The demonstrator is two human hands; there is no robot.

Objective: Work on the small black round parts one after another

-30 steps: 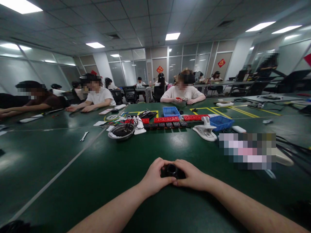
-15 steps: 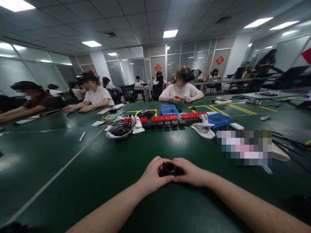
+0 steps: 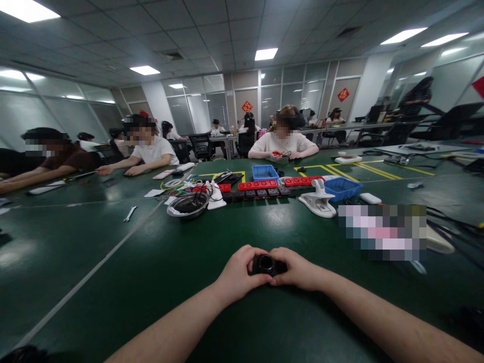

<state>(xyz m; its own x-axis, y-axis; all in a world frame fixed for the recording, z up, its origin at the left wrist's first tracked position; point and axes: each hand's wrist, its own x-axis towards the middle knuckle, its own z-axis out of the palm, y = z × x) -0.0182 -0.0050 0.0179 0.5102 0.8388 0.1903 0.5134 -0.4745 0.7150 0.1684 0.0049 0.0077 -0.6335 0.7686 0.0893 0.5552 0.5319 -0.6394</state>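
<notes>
A small black object [image 3: 266, 262] with a round opening on top sits between my hands, low in the middle of the view. My left hand [image 3: 242, 272] grips its left side, with thumb in front and fingers behind. From the right, my right hand [image 3: 297, 268] holds the other side in the same way. The fingertips of both hands meet or nearly meet around it. Its lower part is hidden by my fingers, so I cannot tell what it is. Green tabletop [image 3: 189, 262] surrounds my hands.
Beyond my hands are a metal bowl [image 3: 188, 214] with black items, red power strips [image 3: 257, 185], a white clamp base [image 3: 317, 200] and blue trays [image 3: 342, 188]. A wrench [image 3: 130, 214] lies left. A person [image 3: 283, 141] sits opposite; black cables [image 3: 449, 222] lie right.
The whole view has shifted very slightly. Both hands keep the same grip on the black object. At the left, a seated person's hand has moved a little.
</notes>
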